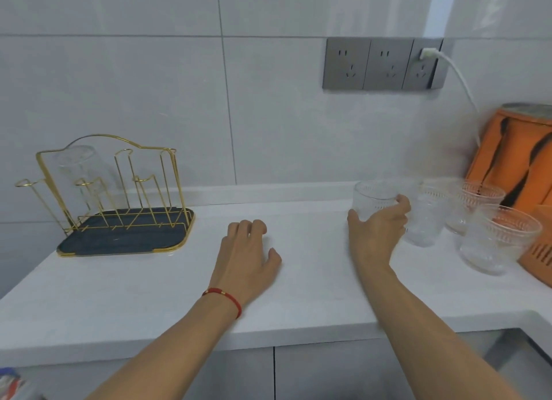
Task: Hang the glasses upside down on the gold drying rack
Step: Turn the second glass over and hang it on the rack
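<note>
My right hand (378, 226) is wrapped around a glass (375, 199) on the counter (298, 280), standing straight up, mouth up. My left hand (248, 256) rests flat, holding nothing. The gold rack (113, 196) is far left.

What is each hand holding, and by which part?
The right hand grips a ribbed glass around its side wall. The left hand holds nothing, resting on the counter.

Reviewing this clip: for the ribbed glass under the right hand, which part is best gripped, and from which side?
Its side wall, from the near side. The ribbed glass stands upright, mouth up, other glasses close on its right; the right hand already wraps it so.
</note>
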The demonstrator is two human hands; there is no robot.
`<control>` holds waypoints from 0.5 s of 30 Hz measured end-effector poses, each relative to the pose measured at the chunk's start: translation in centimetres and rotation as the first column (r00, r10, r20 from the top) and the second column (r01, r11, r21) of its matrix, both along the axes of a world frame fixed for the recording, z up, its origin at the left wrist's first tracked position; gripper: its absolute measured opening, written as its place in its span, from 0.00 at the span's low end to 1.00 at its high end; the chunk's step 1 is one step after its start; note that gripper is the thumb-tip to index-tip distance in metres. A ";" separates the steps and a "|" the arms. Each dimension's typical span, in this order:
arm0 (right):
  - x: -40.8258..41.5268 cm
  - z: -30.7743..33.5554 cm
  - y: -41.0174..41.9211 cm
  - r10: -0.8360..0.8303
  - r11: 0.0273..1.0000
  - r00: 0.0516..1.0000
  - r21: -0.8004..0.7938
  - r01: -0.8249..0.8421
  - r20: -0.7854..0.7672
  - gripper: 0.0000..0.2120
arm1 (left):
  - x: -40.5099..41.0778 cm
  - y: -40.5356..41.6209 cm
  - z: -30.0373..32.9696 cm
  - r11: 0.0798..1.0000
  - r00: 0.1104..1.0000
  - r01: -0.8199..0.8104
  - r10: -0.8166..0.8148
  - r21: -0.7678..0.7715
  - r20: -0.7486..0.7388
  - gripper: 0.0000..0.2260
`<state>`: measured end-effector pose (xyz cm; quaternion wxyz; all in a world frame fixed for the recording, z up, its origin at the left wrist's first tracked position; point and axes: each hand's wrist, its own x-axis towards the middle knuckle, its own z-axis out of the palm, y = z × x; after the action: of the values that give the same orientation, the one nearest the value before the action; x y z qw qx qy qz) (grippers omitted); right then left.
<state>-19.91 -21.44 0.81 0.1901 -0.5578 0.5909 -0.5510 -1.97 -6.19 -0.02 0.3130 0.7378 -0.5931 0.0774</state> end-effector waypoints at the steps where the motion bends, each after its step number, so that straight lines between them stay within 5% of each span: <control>1: -0.1 0.1 0.2 0.035 0.999 0.999 -0.011 -0.035 0.025 0.41 | 0.0 0.1 0.0 1.000 1.000 0.024 -0.025 -0.019 -0.016 0.14; 5: 0.9 0.5 2.6 0.277 0.940 0.948 -0.161 -0.301 -0.157 0.44 | 0.0 0.8 0.3 0.977 0.945 0.171 -0.200 -0.129 -0.260 0.26; 9: 2.7 0.2 6.1 0.484 0.736 0.707 -0.197 -0.647 -0.516 0.45 | 0.1 1.4 0.9 0.951 0.841 0.182 -0.282 -0.250 -0.462 0.42; 12: 3.6 0.1 7.2 0.427 0.591 0.554 -0.243 -0.769 -0.715 0.41 | 0.0 1.6 1.3 0.950 0.872 0.127 -0.244 -0.285 -0.425 0.37; 15: 3.4 -0.3 7.0 0.624 0.570 0.545 -0.151 -0.808 -0.561 0.40 | 0.1 2.2 1.9 0.943 0.804 0.050 -0.234 -0.330 -0.547 0.29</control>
<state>-16.56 -14.44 0.51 0.1454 -0.8891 0.2054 -0.3824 -1.88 -4.03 1.84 0.5913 0.6230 -0.5049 -0.0855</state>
